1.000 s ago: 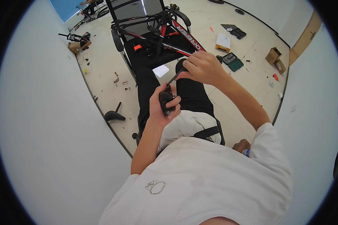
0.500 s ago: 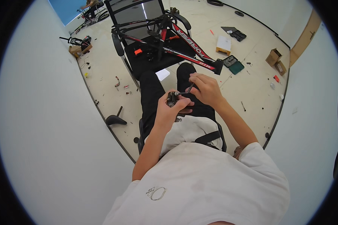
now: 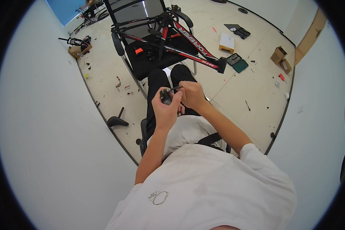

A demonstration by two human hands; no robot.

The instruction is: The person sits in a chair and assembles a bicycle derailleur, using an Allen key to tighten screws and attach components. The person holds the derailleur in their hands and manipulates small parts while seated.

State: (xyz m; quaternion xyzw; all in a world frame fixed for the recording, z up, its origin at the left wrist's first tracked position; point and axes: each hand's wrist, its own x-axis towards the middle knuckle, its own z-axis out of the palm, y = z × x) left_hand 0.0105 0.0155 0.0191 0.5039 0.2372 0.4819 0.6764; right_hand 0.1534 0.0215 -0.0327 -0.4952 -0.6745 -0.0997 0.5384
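Observation:
Over my lap, my left hand (image 3: pixel 166 114) grips a small dark metal bike part with a round section, which looks like a brake caliper (image 3: pixel 165 97). A thin dark hex key (image 3: pixel 174 88) reaches from the top of that part to my right hand (image 3: pixel 193 94), whose fingers are closed on its end. The two hands are close together, knuckles nearly meeting. Just past my knees, a black and red bicycle frame (image 3: pixel 193 43) lies across a black chair (image 3: pixel 136 63). My palm and fingers hide much of the caliper.
On the chair lies an orange item (image 3: pixel 138 51). An open green tool case (image 3: pixel 237 63), a white and yellow box (image 3: pixel 226 42) and cardboard boxes (image 3: pixel 278 55) are on the floor at the right. A bike saddle (image 3: pixel 117 121) lies at the left. Far back left, another person (image 3: pixel 91 8) is near a bike.
Both hands have shifted a little left and up. My right hand has swung the hex key's free end lower and nearer to my left hand. My knees have drawn closer together.

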